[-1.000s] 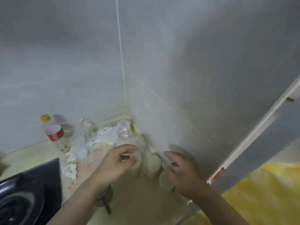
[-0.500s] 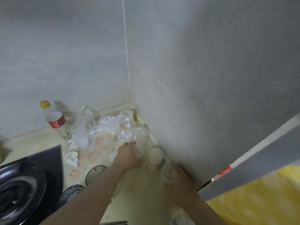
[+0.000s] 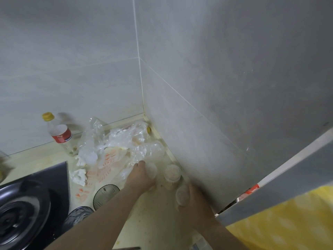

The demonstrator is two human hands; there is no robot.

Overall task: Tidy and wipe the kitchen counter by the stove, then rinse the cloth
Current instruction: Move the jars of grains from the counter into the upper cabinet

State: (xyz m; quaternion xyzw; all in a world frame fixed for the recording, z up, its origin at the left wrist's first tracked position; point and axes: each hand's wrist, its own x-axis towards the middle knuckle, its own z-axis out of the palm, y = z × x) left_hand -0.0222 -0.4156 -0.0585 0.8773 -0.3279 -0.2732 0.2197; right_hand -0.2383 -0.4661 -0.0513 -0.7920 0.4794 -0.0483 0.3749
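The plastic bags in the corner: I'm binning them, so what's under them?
Under the plastic bags, only the counter edge and a yellow cap show; anything else is covered.

Soft, even indoor light falls on the grey tiled wall (image 3: 216, 69), whose grout lines bow with wide-angle distortion. A bottle (image 3: 60, 135) against the wall casts a faint, blurred shadow to its right. The whole frame is hazy and slightly soft.

counter (image 3: 153, 213) – pale cream, speckled | bottle (image 3: 60, 135) – clear, yellow cap, red label, 10 o'clock | stove (image 3: 27, 204) – black, 8 o'clock | plastic wrappers (image 3: 115, 147) – clear with orange print | walls (image 3: 216, 78) – pale grey tile | garment (image 3: 288, 219) – yellow, 4 o'clock
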